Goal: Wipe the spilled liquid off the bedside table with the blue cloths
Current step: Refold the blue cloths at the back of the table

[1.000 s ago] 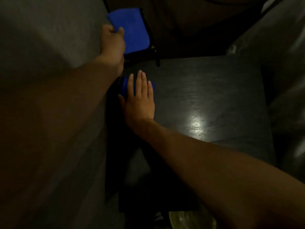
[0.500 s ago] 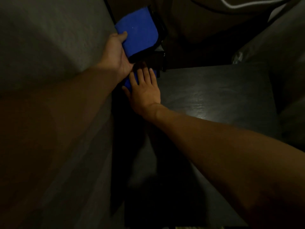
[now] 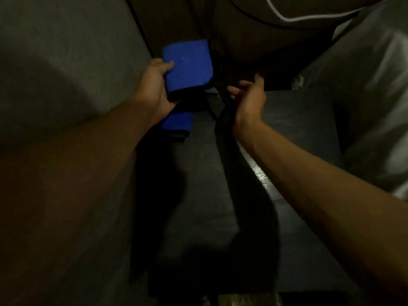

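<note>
The left hand (image 3: 154, 89) grips a folded blue cloth (image 3: 187, 67), thumb across its near corner and fingers curled under its lower edge. It holds the cloth up beyond the far left corner of the table (image 3: 298, 120), close against the grey mattress (image 3: 66, 51). Just under that hand lies a second cloth (image 3: 176, 123), also blue, at the table's left edge and partly hidden by the wrist.

The right hand (image 3: 247, 96) is raised over the table's far edge with its fingers curled in toward some dark straps (image 3: 218, 85) hanging there. The light is poor, and I cannot tell whether it is pinching one or holding nothing.

A wet sheen (image 3: 260, 173) shows on the dark tabletop beside the right forearm (the only bright spot on that surface), well apart from both cloths. Pale bedding (image 3: 375, 85) is bunched along the table's right side.
</note>
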`<action>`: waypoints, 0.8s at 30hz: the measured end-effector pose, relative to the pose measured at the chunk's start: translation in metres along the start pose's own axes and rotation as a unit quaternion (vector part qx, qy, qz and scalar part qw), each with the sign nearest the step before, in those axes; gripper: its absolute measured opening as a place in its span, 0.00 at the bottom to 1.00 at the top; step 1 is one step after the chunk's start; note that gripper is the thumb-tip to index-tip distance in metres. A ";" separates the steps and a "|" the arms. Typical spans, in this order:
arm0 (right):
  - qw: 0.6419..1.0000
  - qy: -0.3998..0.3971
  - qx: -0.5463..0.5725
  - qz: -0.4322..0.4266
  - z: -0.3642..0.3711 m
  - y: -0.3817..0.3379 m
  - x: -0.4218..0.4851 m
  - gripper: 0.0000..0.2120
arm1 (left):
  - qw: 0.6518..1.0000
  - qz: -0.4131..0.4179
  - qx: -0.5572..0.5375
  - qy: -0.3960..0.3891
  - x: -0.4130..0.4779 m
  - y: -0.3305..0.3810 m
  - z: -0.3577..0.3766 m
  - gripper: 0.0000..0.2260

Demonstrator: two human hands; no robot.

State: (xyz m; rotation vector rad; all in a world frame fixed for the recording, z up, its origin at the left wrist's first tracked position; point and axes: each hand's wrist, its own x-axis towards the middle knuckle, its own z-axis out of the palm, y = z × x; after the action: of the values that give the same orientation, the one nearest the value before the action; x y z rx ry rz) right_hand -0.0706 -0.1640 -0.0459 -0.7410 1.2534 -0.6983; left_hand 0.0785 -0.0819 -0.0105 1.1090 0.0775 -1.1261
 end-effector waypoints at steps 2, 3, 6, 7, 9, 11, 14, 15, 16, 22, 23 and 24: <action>0.991 -0.124 -0.022 0.041 -0.003 -0.014 0.002 0.25 | 0.997 0.007 0.076 0.000 -0.007 -0.013 0.004 0.05; 0.985 -0.152 -0.075 0.035 -0.003 -0.016 0.000 0.24 | 0.993 0.011 0.114 -0.004 -0.010 -0.019 0.005 0.02; 0.970 -0.123 -0.211 0.015 -0.002 -0.014 -0.005 0.24 | 0.971 0.048 0.235 0.014 -0.016 -0.030 -0.006 0.05; 0.966 -0.108 -0.236 -0.003 -0.005 -0.011 -0.007 0.26 | 0.958 0.066 0.276 0.026 -0.020 -0.032 -0.012 0.05; 0.951 -0.079 -0.293 -0.054 -0.013 -0.004 -0.009 0.29 | 0.942 0.094 0.317 0.056 -0.027 -0.036 -0.024 0.07; 0.933 -0.064 -0.340 -0.103 -0.025 0.003 -0.011 0.31 | 0.940 0.113 0.309 0.085 -0.032 -0.042 -0.031 0.08; 0.883 -0.058 -0.430 -0.177 -0.038 0.013 -0.015 0.35 | 0.895 0.182 0.379 0.152 -0.032 -0.054 -0.037 0.08; 0.850 -0.040 -0.481 -0.211 -0.041 0.015 -0.015 0.36 | 0.847 0.224 0.451 0.169 -0.032 -0.056 -0.040 0.07; 0.807 -0.016 -0.536 -0.248 -0.042 0.017 -0.015 0.37 | 0.794 0.263 0.521 0.170 -0.032 -0.056 -0.042 0.06; 0.579 -0.119 -0.656 -0.469 -0.022 0.034 -0.018 0.32 | 0.598 0.306 0.737 0.077 -0.022 -0.070 -0.056 0.20; 0.552 -0.138 -0.676 -0.468 -0.016 0.039 -0.018 0.31 | 0.576 0.311 0.753 0.077 -0.023 -0.072 -0.057 0.20; 0.532 -0.155 -0.702 -0.447 -0.011 0.045 -0.018 0.31 | 0.558 0.317 0.763 0.075 -0.024 -0.073 -0.056 0.20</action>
State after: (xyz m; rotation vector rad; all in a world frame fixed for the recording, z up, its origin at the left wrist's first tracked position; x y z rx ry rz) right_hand -0.0816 -0.1240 -0.0733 -2.8698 0.7845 -0.0908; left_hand 0.0380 -0.0241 -0.0742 2.4546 -1.3403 -0.1396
